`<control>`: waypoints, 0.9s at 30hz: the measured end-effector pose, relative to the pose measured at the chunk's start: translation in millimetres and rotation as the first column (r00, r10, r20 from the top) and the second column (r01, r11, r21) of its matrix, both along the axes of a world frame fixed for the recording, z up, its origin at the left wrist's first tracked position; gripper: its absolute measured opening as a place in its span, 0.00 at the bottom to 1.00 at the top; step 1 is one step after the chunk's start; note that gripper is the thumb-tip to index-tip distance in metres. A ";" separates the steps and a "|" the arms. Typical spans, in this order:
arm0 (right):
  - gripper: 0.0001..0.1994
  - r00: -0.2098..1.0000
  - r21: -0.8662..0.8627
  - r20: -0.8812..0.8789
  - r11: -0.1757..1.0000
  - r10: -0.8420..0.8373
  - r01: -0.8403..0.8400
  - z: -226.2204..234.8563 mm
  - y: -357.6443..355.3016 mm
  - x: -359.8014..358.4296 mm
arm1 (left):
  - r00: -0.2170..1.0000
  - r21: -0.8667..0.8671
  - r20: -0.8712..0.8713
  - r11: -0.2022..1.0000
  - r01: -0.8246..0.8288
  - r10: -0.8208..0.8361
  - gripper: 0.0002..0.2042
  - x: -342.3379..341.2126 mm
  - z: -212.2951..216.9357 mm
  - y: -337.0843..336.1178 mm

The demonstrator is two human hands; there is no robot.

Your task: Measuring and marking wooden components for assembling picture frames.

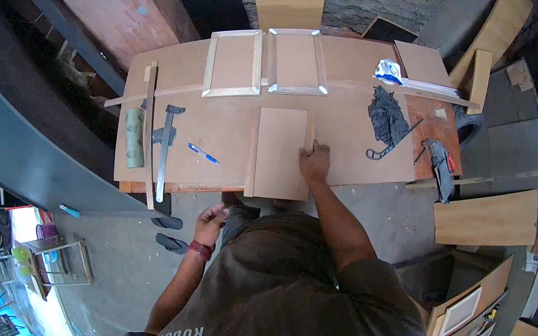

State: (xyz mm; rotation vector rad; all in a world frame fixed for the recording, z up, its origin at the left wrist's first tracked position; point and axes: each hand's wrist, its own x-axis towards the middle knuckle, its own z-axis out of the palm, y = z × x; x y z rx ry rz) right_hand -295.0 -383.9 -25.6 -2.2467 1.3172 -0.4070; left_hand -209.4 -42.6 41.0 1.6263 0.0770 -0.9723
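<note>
Now right hand (314, 161) presses thin strip (310, 134) against right edge of plywood panel (282, 152) on table (218, 132), fingers closed on strip. Keep strip flush, pressure steady. Left hand (211, 219) off table, fingers curled, empty.

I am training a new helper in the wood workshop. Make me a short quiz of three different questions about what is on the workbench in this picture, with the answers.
1. True or false: the right hand rests on the right edge of the flat plywood panel.
2. Which thing lies left of the panel on the workbench? A) blue pen B) hammer C) paint can
3. Fill in: the two wooden frames lie ____ the panel, farther from the person.

Key
1. True. The right hand also touches a narrow wood strip at that edge; the left hand is off the bench, near the body.
2. A, the blue pen.
3. Behind.
</note>
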 end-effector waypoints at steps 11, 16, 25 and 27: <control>0.26 0.987 0.113 0.161 0.994 -0.008 -0.010 12.5 2.8 -7.7 | 0.999 -0.007 -0.012 0.999 0.036 -0.036 0.18 3.7 -3.3 1.0; 0.27 0.981 0.149 0.188 0.989 -0.038 0.009 8.1 3.8 -9.9 | 0.998 -0.011 -0.020 0.998 0.060 -0.060 0.18 1.6 2.4 -1.7; 0.13 0.944 0.186 0.283 0.976 -0.168 0.117 -13.0 6.4 -39.2 | 0.998 0.032 -0.018 0.997 0.064 -0.064 0.18 -0.2 5.6 -16.4; 0.13 0.934 0.297 0.290 0.948 -0.207 0.118 -10.9 19.8 -64.3 | 0.998 0.037 -0.026 0.998 0.051 -0.050 0.19 -0.4 6.8 -17.7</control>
